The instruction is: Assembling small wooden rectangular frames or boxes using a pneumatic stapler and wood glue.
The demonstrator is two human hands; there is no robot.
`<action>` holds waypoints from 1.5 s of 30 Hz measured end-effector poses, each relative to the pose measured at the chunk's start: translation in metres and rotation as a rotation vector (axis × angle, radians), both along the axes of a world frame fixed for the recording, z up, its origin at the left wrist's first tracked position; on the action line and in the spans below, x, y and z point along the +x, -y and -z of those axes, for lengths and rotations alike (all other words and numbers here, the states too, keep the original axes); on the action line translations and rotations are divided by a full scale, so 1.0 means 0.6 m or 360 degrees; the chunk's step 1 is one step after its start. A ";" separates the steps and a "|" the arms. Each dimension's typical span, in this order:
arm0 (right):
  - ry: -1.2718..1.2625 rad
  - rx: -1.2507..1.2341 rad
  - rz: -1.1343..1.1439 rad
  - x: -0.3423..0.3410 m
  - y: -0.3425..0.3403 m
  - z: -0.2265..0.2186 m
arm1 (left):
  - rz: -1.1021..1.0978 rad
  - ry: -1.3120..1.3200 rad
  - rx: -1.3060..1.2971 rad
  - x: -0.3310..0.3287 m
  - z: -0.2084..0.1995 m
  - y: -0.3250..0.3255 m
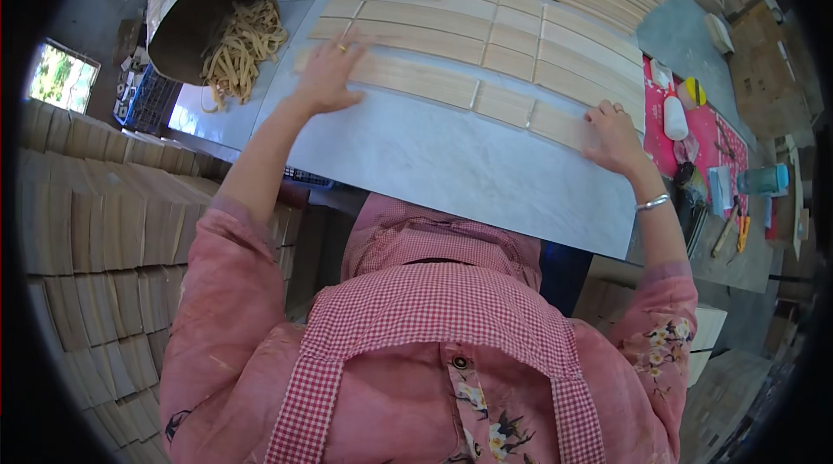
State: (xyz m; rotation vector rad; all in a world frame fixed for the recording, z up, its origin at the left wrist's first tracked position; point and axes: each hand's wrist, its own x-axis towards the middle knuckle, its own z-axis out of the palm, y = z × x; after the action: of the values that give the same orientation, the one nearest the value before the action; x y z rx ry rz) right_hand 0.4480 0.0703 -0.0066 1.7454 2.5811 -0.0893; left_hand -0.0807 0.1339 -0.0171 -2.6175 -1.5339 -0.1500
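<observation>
Pale grey counter (pixel 451 164) with a marbled sheen, tilted across the view, near edge running from lower left to lower right just above a pink checked apron (pixel 434 308). Window (pixel 61 78) at far left, bright with green outside.

Rows of flat light wooden strips (pixel 451 39) laid side by side over the far half of the counter, more stacked beyond at the top. Left hand (pixel 328 75) spread flat, palm down, on the left end of the nearest row of strips (pixel 416 80); right hand (pixel 614 136) likewise flat and open, pressing the right end of that row, gripping nothing. Ring on the left, bracelet on the right wrist.

To the left, a tipped bucket (pixel 195 17) spilling wood shavings (pixel 243 43) onto the counter. To the right, a red mat (pixel 707 138) crowded with a white bottle (pixel 675 117), a teal cup (pixel 764 179) and small tools. Stacks of wooden pieces (pixel 95 212) down the left side, below counter height.

Bare counter between the nearest row and the near edge; crowded on both flanks.
</observation>
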 end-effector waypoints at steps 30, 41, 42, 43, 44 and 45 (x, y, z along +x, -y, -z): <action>-0.0656 -0.0072 0.0365 -0.081 0.037 -0.059 | -0.0412 0.0408 -0.0449 0.044 -0.015 0.031; -0.0628 0.0420 -0.0508 -0.288 0.067 -0.030 | -0.0370 0.1233 -0.0967 0.075 -0.012 0.059; -0.0633 0.0640 -0.0646 -0.295 0.066 -0.019 | -0.0278 0.1234 -0.0891 0.077 -0.007 0.060; -0.0635 0.0623 -0.0667 -0.300 0.067 -0.009 | -0.0303 0.1245 -0.0894 0.075 -0.002 0.064; -0.0702 0.0531 -0.0606 -0.299 0.071 0.000 | -0.0296 0.1274 -0.0859 0.073 0.004 0.067; -0.0771 0.0439 -0.0540 -0.298 0.077 0.009 | -0.0288 0.1296 -0.0825 0.071 0.009 0.071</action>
State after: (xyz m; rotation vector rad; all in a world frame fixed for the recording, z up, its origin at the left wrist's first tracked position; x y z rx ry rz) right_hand 0.2695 0.0239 -0.0122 1.4663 3.3493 -0.1750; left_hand -0.0378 0.0915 -0.0223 -2.9490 -2.2979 -1.0400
